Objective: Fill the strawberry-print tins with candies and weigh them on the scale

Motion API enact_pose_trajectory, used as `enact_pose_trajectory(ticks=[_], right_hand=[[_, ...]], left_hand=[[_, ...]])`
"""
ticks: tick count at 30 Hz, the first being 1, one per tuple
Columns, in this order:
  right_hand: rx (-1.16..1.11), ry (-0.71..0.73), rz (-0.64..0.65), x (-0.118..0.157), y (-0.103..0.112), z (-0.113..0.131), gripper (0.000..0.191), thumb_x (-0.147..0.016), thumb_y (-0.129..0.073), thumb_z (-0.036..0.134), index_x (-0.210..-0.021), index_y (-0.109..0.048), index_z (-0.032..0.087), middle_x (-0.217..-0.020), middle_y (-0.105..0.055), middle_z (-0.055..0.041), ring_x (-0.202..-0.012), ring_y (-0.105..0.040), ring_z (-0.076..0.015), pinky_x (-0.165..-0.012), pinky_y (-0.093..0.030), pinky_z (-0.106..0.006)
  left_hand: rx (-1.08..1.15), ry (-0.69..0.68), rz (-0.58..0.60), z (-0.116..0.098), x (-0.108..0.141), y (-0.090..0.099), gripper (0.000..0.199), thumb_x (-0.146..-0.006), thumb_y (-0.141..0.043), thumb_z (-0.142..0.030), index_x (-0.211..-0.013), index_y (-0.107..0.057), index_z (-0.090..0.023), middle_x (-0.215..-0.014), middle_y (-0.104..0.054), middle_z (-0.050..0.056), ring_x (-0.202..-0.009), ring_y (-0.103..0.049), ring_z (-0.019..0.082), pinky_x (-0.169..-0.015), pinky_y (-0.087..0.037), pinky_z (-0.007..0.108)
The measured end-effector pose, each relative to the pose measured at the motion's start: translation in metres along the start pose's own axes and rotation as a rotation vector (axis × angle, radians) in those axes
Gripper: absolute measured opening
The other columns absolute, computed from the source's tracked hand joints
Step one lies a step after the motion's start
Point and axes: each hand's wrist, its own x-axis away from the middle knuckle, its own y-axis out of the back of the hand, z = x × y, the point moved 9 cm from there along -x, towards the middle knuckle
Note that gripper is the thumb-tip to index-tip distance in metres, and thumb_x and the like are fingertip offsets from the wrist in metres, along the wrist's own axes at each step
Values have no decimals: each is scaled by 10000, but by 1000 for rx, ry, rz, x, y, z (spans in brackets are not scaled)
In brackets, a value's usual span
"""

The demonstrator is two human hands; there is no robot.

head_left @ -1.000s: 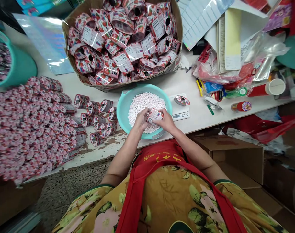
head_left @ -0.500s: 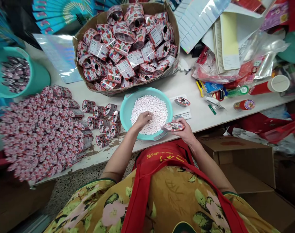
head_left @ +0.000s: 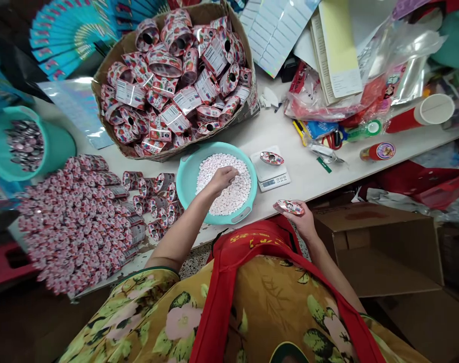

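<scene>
My left hand [head_left: 222, 180] is over the small white candy pieces [head_left: 235, 194] in a teal basin [head_left: 180, 181]. Its fingers are drawn together in a pinch, and what they hold, if anything, I cannot make out. To the right of the basin, beyond the table's front edge, my right hand [head_left: 305, 221] grips an oval container [head_left: 288, 207] with red and white print. A similar container [head_left: 271, 158] rests on a white digital scale [head_left: 275, 175] between the basin and the tools.
A cardboard box [head_left: 118, 142] full of printed wrappers stands behind the basin. Left of it are several standing containers [head_left: 153, 186], a large pile of filled-looking ones [head_left: 81, 227] and a teal bucket [head_left: 59, 146]. Papers [head_left: 337, 50], bags and tape [head_left: 369, 129] crowd the right.
My right hand has carried its container from the basin's rim out to the right and lower. My left hand has lifted slightly from the candy pieces. The camera view has turned somewhat.
</scene>
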Motion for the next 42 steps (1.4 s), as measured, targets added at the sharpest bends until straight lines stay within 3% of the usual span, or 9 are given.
enact_pose_trajectory(ticks=[3,7,13,24,32,34,36,39,42], right_hand=[[-11,1,-29,-10,5,1,607,-502,-907,467,-971,-618,215,-1016,-738,-70,-951,-693,-242,-914,-560,-403],[-12,8,-53,-15,19,2,613,-513,-913,434,-1002,-628,198,-1037,-736,-76,-953,-686,-231,-930,-547,-397],[-26,0,-123,-19,38,-7,624,-529,-906,441,-1029,-628,191,-1018,-727,-69,-932,-682,-227,-926,-546,-398],[-73,-5,-162,-23,38,-12,633,-501,-913,428,-1015,-627,194,-1013,-722,-59,-911,-681,-217,-911,-556,-390],[28,116,-174,-51,26,22,602,-525,-879,450,-994,-605,191,-962,-681,-29,-883,-638,-192,-869,-535,-352],[92,185,-185,-75,14,40,621,-506,-868,467,-987,-591,191,-930,-660,-13,-853,-624,-182,-851,-532,-350],[149,282,-173,-104,-8,60,640,-489,-862,473,-991,-588,185,-936,-648,-15,-854,-619,-183,-853,-530,-358],[231,381,-112,-139,-53,77,653,-498,-848,496,-1002,-589,172,-956,-646,-40,-894,-620,-209,-902,-522,-407],[414,474,-33,-144,-82,93,635,-548,-831,521,-1023,-593,173,-1071,-638,-92,-1033,-611,-259,-979,-496,-473]], left_hand=[[-325,-266,55,-55,-16,-42,138,-872,-656,-314,-854,-641,-178,-677,-552,11,-644,-507,153,-640,-345,240],[-766,-281,-132,-81,-52,-56,145,-897,-673,-297,-1009,-639,-213,-786,-642,67,-910,-614,283,-788,-375,291],[-963,-282,-78,-72,-79,-74,259,-890,-707,-404,-969,-600,-182,-844,-685,136,-1079,-626,351,-882,-399,334],[-933,-331,2,-72,-62,-101,84,-930,-635,-294,-970,-637,-220,-822,-694,90,-999,-651,314,-861,-388,326],[-892,-406,66,-68,-61,-111,88,-900,-614,-112,-858,-660,-174,-678,-629,98,-913,-666,300,-829,-380,327],[-844,-399,-29,-74,-55,-99,68,-926,-593,-140,-913,-654,-168,-764,-669,118,-935,-662,291,-813,-385,313],[-751,-396,-201,-83,-36,-63,82,-957,-591,-230,-978,-644,-172,-835,-685,121,-950,-652,283,-790,-382,292],[-504,-397,-540,-85,37,28,153,-920,-675,-334,-939,-647,-184,-752,-628,84,-904,-626,269,-755,-362,265],[-431,-216,-793,-46,140,119,136,-857,-743,-312,-897,-681,-197,-599,-487,45,-820,-596,272,-732,-346,272]])
